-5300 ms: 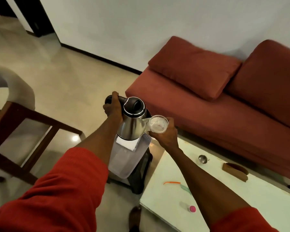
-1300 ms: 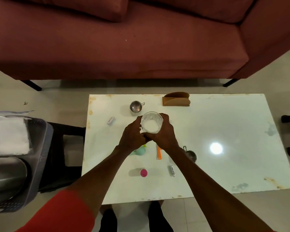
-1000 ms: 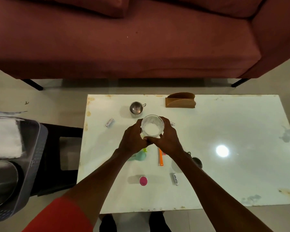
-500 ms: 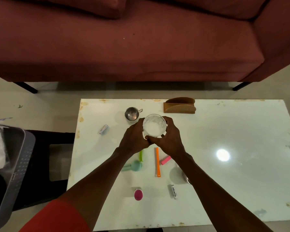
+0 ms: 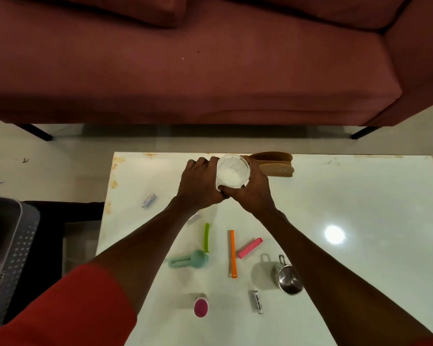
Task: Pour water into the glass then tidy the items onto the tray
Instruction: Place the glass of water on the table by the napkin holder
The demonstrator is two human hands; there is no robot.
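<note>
Both hands hold a clear glass (image 5: pixel 233 171) with water in it, above the far part of the white table (image 5: pixel 348 208). My left hand (image 5: pixel 200 183) wraps its left side and my right hand (image 5: pixel 255 188) wraps its right side. A brown wooden holder (image 5: pixel 275 164) stands just right of the glass at the table's far edge. Loose on the table lie a green clip (image 5: pixel 206 237), an orange clip (image 5: pixel 232 253), a pink clip (image 5: pixel 250 247), a teal tool (image 5: pixel 189 259), a steel cup (image 5: pixel 288 278), a pink-topped cap (image 5: pixel 201 305) and small white tubes (image 5: pixel 258 301) (image 5: pixel 148 200).
A maroon sofa (image 5: pixel 185 58) fills the far side beyond the table. A grey perforated basket (image 5: pixel 15 255) sits on a dark stool at the left edge. A bright lamp reflection (image 5: pixel 334 234) shows on the table's right half.
Both hands have carried the glass farther away across the table, now next to the wooden holder. The small steel cup near the far edge is hidden behind my left hand.
</note>
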